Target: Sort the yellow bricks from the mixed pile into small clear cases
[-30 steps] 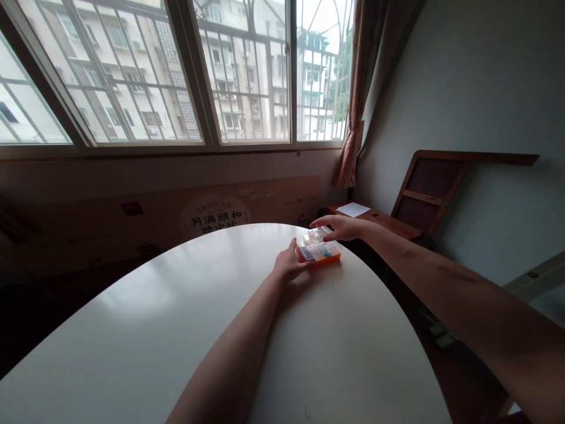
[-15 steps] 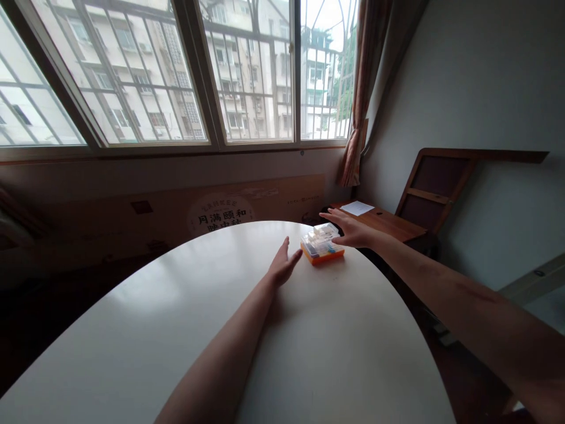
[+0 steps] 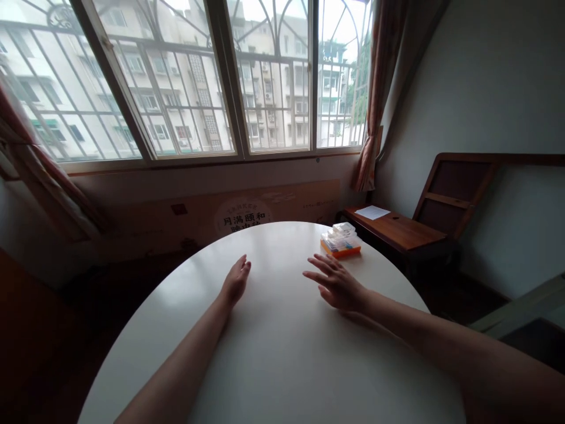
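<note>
Clear plastic boxes (image 3: 345, 237) are stacked on an orange-based case (image 3: 346, 252) near the far right rim of the round white table (image 3: 273, 353). My right hand (image 3: 339, 284) hovers just in front of the stack, fingers spread and holding nothing; its fingertips overlap the case's lower left corner in view, and I cannot tell if they touch. Farther left, over the middle of the tabletop, my left hand (image 3: 235, 280) is held edge-on, fingers extended, with nothing in it. Small items inside the clear boxes are too blurred to name.
Beyond the table at right stands a low wooden bench (image 3: 401, 227) with a white sheet of paper (image 3: 372, 212) on it. A large printed cardboard panel (image 3: 291, 203) leans under the barred window (image 3: 273, 88). Curtains (image 3: 368, 150) hang at both window sides.
Both hands have drawn away from the stacked boxes: the left moved left, the right came nearer to me and left. The view has turned slightly left. The stack stays on the table.
</note>
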{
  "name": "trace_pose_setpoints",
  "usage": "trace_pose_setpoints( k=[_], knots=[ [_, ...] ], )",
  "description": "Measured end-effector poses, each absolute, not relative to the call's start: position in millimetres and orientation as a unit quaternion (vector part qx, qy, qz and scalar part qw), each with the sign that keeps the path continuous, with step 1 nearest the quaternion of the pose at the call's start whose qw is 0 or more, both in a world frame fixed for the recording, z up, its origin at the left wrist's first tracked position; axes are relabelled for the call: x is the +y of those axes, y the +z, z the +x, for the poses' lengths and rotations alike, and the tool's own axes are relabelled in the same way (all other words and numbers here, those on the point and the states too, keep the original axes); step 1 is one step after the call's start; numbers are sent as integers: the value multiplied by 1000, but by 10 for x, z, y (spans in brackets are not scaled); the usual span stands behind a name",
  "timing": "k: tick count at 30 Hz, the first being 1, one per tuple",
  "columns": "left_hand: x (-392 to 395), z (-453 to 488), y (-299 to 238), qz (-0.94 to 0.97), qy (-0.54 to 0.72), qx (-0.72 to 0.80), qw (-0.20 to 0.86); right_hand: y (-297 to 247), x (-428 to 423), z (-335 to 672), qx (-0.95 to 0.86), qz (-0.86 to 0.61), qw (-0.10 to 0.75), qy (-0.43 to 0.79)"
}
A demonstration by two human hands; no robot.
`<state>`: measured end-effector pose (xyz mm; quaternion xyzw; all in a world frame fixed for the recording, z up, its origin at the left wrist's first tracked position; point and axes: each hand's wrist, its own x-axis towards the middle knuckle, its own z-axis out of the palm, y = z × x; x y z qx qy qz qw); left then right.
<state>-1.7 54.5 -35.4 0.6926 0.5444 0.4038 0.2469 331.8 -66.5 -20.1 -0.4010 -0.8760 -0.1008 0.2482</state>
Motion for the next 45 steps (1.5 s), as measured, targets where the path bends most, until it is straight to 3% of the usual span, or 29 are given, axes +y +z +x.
trace_pose_setpoints(
  k=[5,16,28,45],
  knots=[
    [362,-309,-325,696,388,569,204,-273,-594,2975,-847,-481,222,26],
    [276,-228,-327,787,312,523,96,-399,-241,2783,-732,-658,150,95],
    [300,-273,-364,788,288,544,20,-357,-226,2738,-723,-674,101,113],
    [285,-233,-372,752,243,610,-64,-325,-235,2740,-726,-672,112,94]
  ],
)
